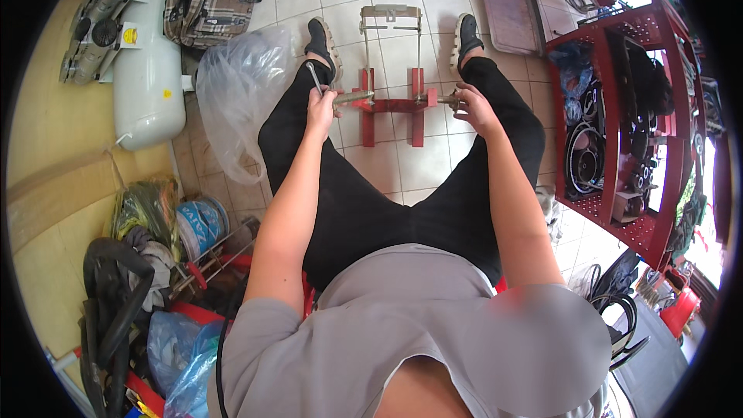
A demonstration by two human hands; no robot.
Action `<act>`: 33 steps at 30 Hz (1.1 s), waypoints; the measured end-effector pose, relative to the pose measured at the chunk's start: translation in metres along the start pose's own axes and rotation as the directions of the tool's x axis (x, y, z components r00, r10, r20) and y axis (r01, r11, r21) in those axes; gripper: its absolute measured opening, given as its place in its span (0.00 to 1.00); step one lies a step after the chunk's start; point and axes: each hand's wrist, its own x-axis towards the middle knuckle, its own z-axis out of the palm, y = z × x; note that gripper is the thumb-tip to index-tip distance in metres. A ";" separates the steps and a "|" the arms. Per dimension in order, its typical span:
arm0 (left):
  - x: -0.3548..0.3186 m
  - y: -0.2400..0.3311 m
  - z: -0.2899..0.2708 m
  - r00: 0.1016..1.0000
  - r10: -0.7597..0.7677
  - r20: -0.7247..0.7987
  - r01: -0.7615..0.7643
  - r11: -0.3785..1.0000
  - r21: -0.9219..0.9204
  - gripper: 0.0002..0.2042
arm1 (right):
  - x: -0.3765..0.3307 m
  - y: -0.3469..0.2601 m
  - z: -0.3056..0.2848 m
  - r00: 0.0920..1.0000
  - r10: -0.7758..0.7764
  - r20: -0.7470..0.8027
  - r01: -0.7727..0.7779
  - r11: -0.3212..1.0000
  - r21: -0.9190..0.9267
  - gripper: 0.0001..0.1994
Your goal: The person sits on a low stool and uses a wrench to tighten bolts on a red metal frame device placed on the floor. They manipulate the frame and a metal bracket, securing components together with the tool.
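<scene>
A red metal stand (395, 106) with two parallel bars sits on the floor between my feet. A wire arm with a metal bracket (392, 11) extends from its far side. My left hand (320, 114) is closed around a silver wrench (313, 76), whose far end sticks up past the fingers. The same hand is at the outer end of a threaded rod (356, 97) on the stand's left. On the right, my right hand (477, 111) has its fingers closed around the end of the other rod (446, 100). Its fingertips are partly hidden.
Clear plastic sheeting (244, 81) lies by my left leg, beside a white tank (149, 85) and a plaid bag (213, 11). To the right stand a metal tray (512, 15) and a red perforated rack (611, 147) full of parts. A blue-and-white bucket (203, 224) is at lower left.
</scene>
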 end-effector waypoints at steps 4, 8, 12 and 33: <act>0.000 -0.003 -0.003 0.999 0.011 -0.032 -0.010 0.999 0.045 0.14 | -0.007 -0.013 0.004 0.979 0.199 -0.034 -0.201 0.975 -0.089 0.33; -0.001 -0.002 -0.003 0.999 0.003 -0.042 -0.001 0.999 0.051 0.14 | -0.015 -0.021 0.013 0.977 0.168 -0.134 -0.171 0.985 -0.016 0.31; -0.002 0.003 0.004 0.999 0.001 -0.046 0.002 0.998 0.061 0.15 | -0.007 -0.009 0.004 0.998 0.063 -0.013 -0.063 0.998 0.023 0.30; -0.004 0.004 0.004 0.999 -0.004 -0.053 0.010 0.992 0.129 0.14 | -0.007 -0.012 0.005 0.957 0.287 -0.045 -0.291 0.942 -0.168 0.30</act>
